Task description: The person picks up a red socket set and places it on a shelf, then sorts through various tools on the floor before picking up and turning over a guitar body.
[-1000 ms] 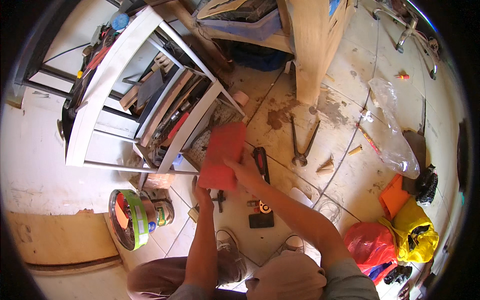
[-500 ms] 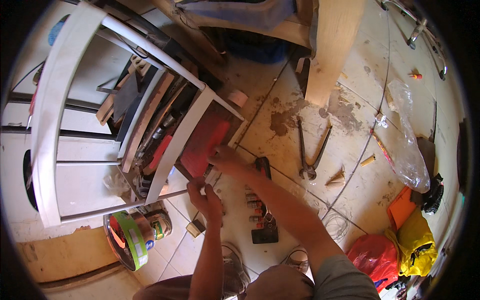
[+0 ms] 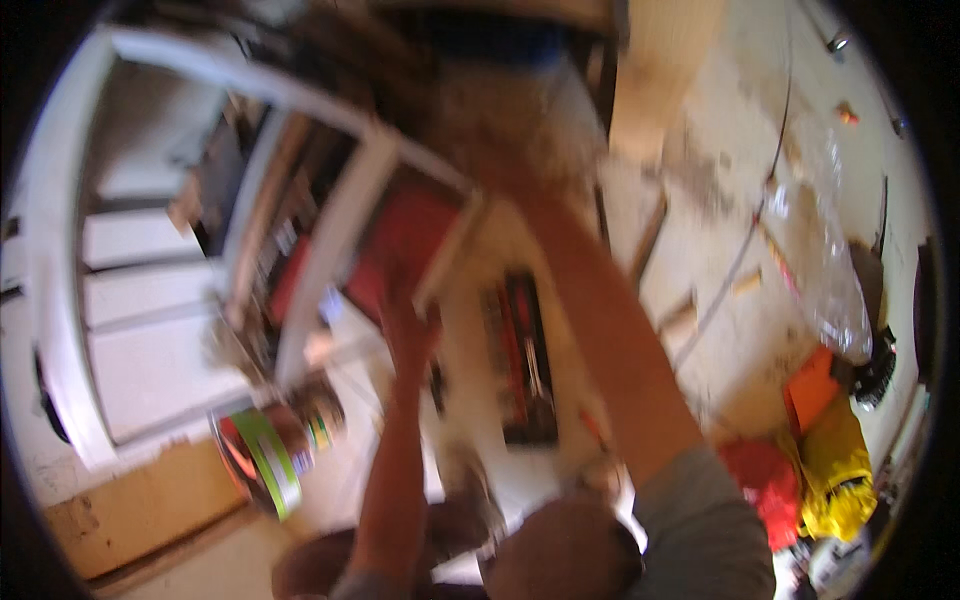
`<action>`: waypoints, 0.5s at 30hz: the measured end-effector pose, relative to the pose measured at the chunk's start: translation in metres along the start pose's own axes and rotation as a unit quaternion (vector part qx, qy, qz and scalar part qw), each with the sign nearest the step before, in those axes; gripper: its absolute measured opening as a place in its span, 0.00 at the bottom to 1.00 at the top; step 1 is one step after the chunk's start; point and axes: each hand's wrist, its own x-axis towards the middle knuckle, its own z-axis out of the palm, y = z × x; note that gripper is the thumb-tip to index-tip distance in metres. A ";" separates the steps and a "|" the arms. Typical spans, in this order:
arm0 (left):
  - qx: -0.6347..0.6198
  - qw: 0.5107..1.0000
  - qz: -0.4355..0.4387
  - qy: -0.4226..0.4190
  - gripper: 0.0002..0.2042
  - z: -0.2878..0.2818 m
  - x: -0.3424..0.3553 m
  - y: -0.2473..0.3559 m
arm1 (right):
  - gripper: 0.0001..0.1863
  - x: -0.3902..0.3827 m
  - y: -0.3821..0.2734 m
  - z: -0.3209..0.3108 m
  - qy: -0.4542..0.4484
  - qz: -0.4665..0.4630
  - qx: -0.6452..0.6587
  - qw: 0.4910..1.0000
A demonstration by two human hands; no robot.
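A pale metal frame with a red panel stands tilted in front of me at the left. My left hand is at the panel's near end, beside the light edge strip; blur hides its fingers. My right arm reaches forward, with my right hand by the frame's far corner, smeared by motion. Whether either hand holds anything cannot be made out. Between my forearms, a black tool holder with red parts and a silver-shafted tool lies on the floor.
Pincers lie beyond my right forearm, partly hidden by it. A round tin with a green band is at the left. Clear plastic, a red bag and a yellow bag lie right. A wooden leg stands ahead.
My right hand has moved forward to the frame's far corner. My left hand has shifted up against the panel's near end. The view has moved and blurred, and the tool holder shows more fully.
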 end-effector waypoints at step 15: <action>0.077 0.952 0.184 -0.232 0.29 -0.094 0.009 -0.009 | 0.26 -0.190 -0.030 -0.197 0.058 0.316 0.655 0.684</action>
